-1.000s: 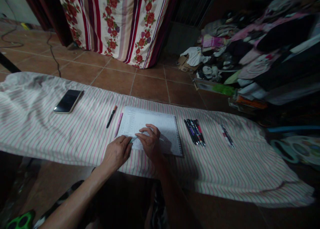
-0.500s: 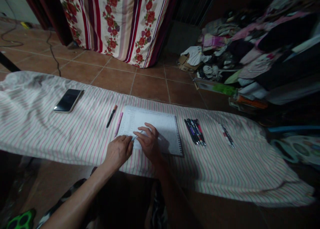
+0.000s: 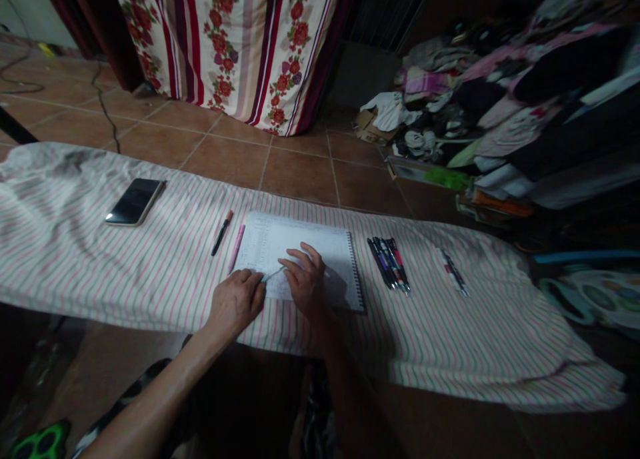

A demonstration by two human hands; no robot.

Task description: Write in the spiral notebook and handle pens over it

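A spiral notebook (image 3: 333, 239) with writing on its pages lies in front of me. My left hand (image 3: 238, 300) is closed at the notebook's lower left corner, pinching the light-blue end of a slim pen (image 3: 273, 273). My right hand (image 3: 307, 279) is over the middle of the page. Its thumb and fingertips pinch the pen's other stretch, and a pale end shows past the hand. Whether the blue end is a separate cap, I cannot tell. Left of the notebook lie a pink pen (image 3: 237, 248) and a black marker with an orange end (image 3: 222, 233).
Several pens (image 3: 389, 264) lie in a group right of the notebook, with two more pens (image 3: 453, 272) farther right. A phone (image 3: 135, 202) rests at the left on the striped cloth (image 3: 170, 272). Beyond are a floral curtain (image 3: 225, 45) and piled clothes (image 3: 480, 92).
My right hand has shifted slightly right and up, away from my left hand, and more of the thin pen shows between them. My left hand has barely moved.
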